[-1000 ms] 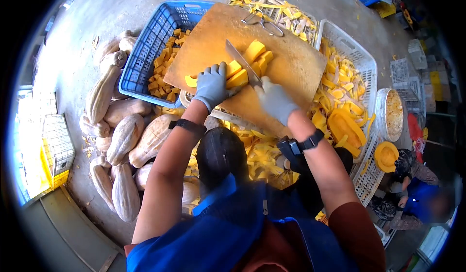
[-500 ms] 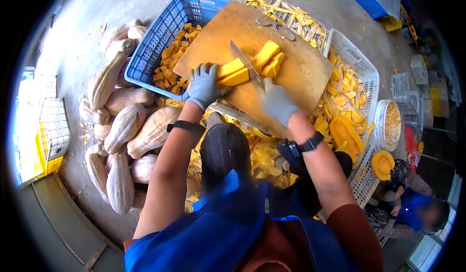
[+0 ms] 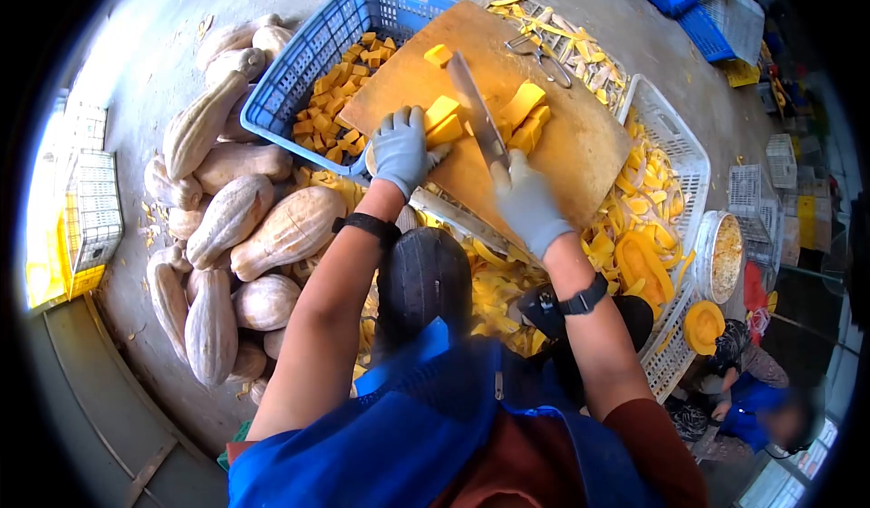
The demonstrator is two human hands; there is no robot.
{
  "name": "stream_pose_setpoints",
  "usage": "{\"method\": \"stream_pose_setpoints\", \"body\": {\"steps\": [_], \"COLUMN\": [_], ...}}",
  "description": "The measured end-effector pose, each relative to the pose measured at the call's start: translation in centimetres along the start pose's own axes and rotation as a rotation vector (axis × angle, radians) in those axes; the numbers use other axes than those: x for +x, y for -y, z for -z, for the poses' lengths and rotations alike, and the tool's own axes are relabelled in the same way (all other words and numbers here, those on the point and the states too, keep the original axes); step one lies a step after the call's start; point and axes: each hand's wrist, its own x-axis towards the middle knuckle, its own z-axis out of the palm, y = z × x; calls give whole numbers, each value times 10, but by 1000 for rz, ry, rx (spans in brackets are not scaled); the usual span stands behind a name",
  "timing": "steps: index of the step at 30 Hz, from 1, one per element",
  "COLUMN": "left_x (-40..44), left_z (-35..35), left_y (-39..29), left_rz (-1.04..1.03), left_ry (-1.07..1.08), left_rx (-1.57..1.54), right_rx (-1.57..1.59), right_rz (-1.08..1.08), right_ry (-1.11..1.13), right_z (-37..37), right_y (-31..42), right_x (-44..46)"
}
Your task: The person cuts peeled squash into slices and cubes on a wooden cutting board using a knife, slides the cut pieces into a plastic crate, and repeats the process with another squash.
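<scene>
My right hand [image 3: 530, 202], in a grey glove, is closed around the handle of a knife [image 3: 476, 109], its blade slanting up and left over the cutting board [image 3: 566, 150]. My left hand [image 3: 401, 150], also gloved, grips the near end of peeled orange pumpkin pieces [image 3: 444, 120], thumb in front and fingers behind. These pieces lie left of the blade. Right of it lie more pumpkin strips [image 3: 526, 114]. One loose pumpkin chunk [image 3: 438, 55] rests by the blade tip. A metal peeler-like tool [image 3: 541, 55] lies at the board's far edge.
The board bridges a blue crate [image 3: 272, 82] holding pumpkin cubes and white crates [image 3: 693, 150] with peelings. Whole pumpkins [image 3: 240, 213] are heaped at left. A white bucket [image 3: 719, 259] and a pumpkin half [image 3: 705, 327] are at right, near another person [image 3: 757, 408].
The strips under my left hand have become shorter pieces, and a loose chunk now sits near the blade tip. The knife blade stands further from my left hand. The whole view has shifted slightly.
</scene>
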Motion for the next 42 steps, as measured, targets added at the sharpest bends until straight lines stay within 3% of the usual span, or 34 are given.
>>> {"method": "stream_pose_setpoints", "body": {"steps": [3,8,11,15,19,22,24,28,31,34,36,40,42], "left_x": [-7,-19,-24,-32,-29,-27,-27,-34,-25,-6,8,37,50], "left_z": [6,6,3,2,-1,-4,-6,-1,-15,-18,-26,-31,-20], "left_y": [11,33,34,35,41,42,35,17,3,-15,-18,21,47], "left_rz": [-91,-59,5,19,-43,-44,-17,-337,-614,-856,-877,-746,-635], "left_ry": [-148,-80,-91,-131,-110,-128,-132,-97,-86,-101,-113,-266,-259], "left_rx": [-67,-157,-202,-266,-285,-334,-430,-186,-62,-126,-165,5,71], "right_rx": [28,-67,-43,-28,-125,-6,253,421,402,473,449,552,796], "right_rz": [52,126,27,8,60,91,12,-235,-367,-284,-215,-274,-239], "right_ry": [-65,-60,42,64,212,137,2,-321,-329,-340,-335,-140,-65], "right_z": [10,-46,-35,-1,-46,-36,-23,3,-12,-38,-48,-45,-49], "right_y": [22,0,-7,39,19,12,2,-32,-85,-89,-70,-10,18], "right_x": [-3,30,31,12,29,27,10,-23,-14,2,21,61,84]}}
